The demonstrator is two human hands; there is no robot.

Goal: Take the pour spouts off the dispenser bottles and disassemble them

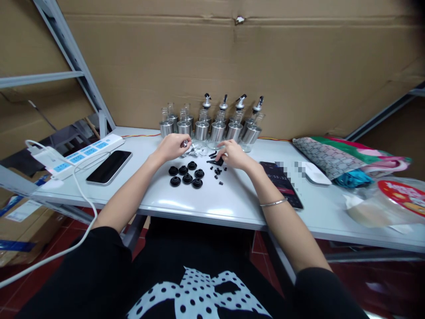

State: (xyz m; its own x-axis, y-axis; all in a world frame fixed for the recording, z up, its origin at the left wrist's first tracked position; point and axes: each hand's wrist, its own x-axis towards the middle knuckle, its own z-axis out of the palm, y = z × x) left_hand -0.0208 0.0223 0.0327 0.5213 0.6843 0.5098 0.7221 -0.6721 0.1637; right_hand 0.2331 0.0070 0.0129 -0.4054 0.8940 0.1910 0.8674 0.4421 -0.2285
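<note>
My left hand (173,147) is closed around a small silver metal piece (184,143), most of it hidden by the fingers; it looks like a pourer spout part. Just right of it lies a pile of silver and clear parts (195,150). Fingers bent and apart, my right hand (233,155) reaches down to thin black levers (212,162), the fingertips at or touching them; whether one is gripped is hard to see. Small black caps (217,171) are scattered below that hand. Several black ribbed stoppers (187,178) sit in a cluster between my forearms.
Behind my hands stand rows of glass-and-steel bottles (202,131), several topped with pourer spouts (240,103). A phone (109,167) and power strip (88,153) lie left. Another phone (282,184), a white device (315,173), a patterned bag (332,155) and a plastic tub (375,208) are right.
</note>
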